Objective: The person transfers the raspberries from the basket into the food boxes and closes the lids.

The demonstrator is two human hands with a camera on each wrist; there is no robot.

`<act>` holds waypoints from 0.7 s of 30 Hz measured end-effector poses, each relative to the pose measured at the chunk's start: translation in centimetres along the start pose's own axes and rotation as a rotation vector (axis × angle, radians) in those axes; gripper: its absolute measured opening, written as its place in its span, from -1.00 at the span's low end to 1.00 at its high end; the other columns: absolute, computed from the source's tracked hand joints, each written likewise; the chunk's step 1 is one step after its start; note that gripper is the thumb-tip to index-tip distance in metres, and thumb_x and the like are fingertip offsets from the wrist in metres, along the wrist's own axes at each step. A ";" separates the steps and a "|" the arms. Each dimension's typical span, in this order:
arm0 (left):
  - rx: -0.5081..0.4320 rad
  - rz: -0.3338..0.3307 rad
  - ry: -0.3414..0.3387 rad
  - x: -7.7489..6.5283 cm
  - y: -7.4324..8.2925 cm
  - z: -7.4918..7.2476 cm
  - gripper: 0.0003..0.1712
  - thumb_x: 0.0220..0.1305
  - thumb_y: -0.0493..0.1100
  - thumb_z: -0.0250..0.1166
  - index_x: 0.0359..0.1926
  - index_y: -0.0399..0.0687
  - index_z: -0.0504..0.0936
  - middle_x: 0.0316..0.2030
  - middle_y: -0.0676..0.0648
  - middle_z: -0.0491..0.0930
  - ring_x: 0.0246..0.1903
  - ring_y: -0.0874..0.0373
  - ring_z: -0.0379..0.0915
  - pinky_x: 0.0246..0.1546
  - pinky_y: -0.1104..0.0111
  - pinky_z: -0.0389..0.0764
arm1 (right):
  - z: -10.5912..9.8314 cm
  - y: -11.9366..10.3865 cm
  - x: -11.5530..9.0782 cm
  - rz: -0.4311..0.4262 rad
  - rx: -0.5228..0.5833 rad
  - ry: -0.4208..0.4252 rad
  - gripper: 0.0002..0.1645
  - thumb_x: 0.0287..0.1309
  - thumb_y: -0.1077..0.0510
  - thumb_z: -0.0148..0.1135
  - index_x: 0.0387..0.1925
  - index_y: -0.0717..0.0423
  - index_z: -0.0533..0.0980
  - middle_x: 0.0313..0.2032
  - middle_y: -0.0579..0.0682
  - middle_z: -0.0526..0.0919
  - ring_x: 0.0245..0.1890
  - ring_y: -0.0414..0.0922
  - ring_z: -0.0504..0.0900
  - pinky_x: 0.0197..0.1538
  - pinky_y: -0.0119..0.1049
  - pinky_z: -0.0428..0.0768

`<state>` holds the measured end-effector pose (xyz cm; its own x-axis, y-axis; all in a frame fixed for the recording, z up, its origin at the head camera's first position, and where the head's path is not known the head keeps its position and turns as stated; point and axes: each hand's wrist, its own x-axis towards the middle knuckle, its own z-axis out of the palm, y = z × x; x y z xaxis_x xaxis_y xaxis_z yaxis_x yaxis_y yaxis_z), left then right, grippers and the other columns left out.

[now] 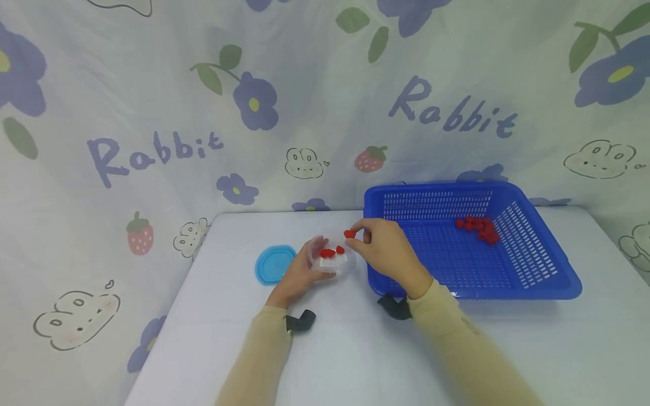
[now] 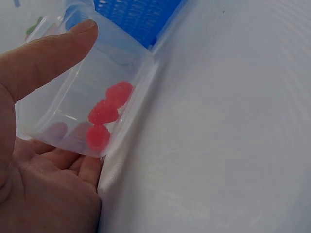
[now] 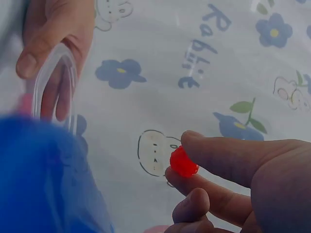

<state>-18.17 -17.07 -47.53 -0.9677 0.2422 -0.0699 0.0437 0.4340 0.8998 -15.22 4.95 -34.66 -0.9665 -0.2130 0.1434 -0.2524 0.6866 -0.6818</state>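
Plastic tub, clear and round (image 2: 82, 99): three bumpy red berries (image 2: 103, 112) inside.
Left hand (image 1: 301, 273): fingers curled round the tub.
Right hand (image 1: 387, 248): pinching another red berry (image 3: 184, 162) by the tub's right rim, not yet in.
Blue slotted plastic basket (image 1: 431, 259): right of the tub, berry cluster (image 1: 479, 226) remaining.

On the white fabric backdrop (image 1: 315, 96) before me, printed with purple flowers and green leaves, I read "Rabbit" twice in purple, handwritten-looking letters, each with a capital R. The left-hand word (image 1: 161, 149) climbs toward the right; the right-hand word (image 1: 459, 113) slopes down that way. From my right wrist's view, one sideways "Rabbit" (image 3: 197, 59) runs down the same cloth. My right beige long sleeve (image 1: 452, 330) bears a small dark mark (image 1: 469, 326), too small to read.
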 end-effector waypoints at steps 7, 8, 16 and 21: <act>-0.013 0.006 -0.003 0.1 0.0 0.0 0.01 -0.11 0.01 0.49 0.35 0.29 0.14 0.23 0.27 0.27 0.27 0.24 0.09 0.23 -0.08 0.17 | 2.0 -0.2 1.0 0.037 0.013 -0.029 -0.71 0.08 0.00 0.29 -0.16 0.01 0.61 -0.63 -0.06 0.45 -0.68 -0.13 0.37 -0.68 -0.39 0.32; -0.015 0.007 -0.004 0.1 0.0 0.0 0.00 -0.10 0.00 0.49 0.35 0.28 0.14 0.23 0.27 0.28 0.27 0.24 0.10 0.23 -0.07 0.17 | 2.2 -0.3 1.2 0.044 0.009 -0.030 -0.71 0.07 0.00 0.30 -0.17 0.01 0.61 -0.62 -0.06 0.46 -0.67 -0.14 0.37 -0.67 -0.39 0.34; -0.013 0.007 -0.004 0.1 0.1 -0.1 0.02 -0.13 0.03 0.50 0.34 0.33 0.13 0.25 0.26 0.25 0.28 0.21 0.09 0.22 -0.05 0.19 | 3.4 -1.0 2.2 0.059 -0.027 -0.071 -0.68 0.08 -0.02 0.28 -0.15 0.02 0.61 -0.57 -0.07 0.51 -0.63 -0.15 0.42 -0.64 -0.40 0.39; -0.008 -0.012 0.002 0.1 -0.1 -0.1 -0.01 -0.12 0.01 0.50 0.31 0.40 0.14 0.25 0.23 0.23 0.28 0.17 0.10 0.20 -0.06 0.24 | 3.9 -1.6 2.9 0.051 -0.111 -0.119 -0.68 0.10 -0.02 0.27 -0.13 0.03 0.60 -0.58 -0.12 0.53 -0.56 -0.17 0.46 -0.58 -0.42 0.45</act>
<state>-18.33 -17.18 -47.54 -0.9687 0.2350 -0.0797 0.0302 0.4302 0.9022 -17.46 0.55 -35.93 -0.9676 -0.2518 0.0201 -0.2129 0.7700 -0.6016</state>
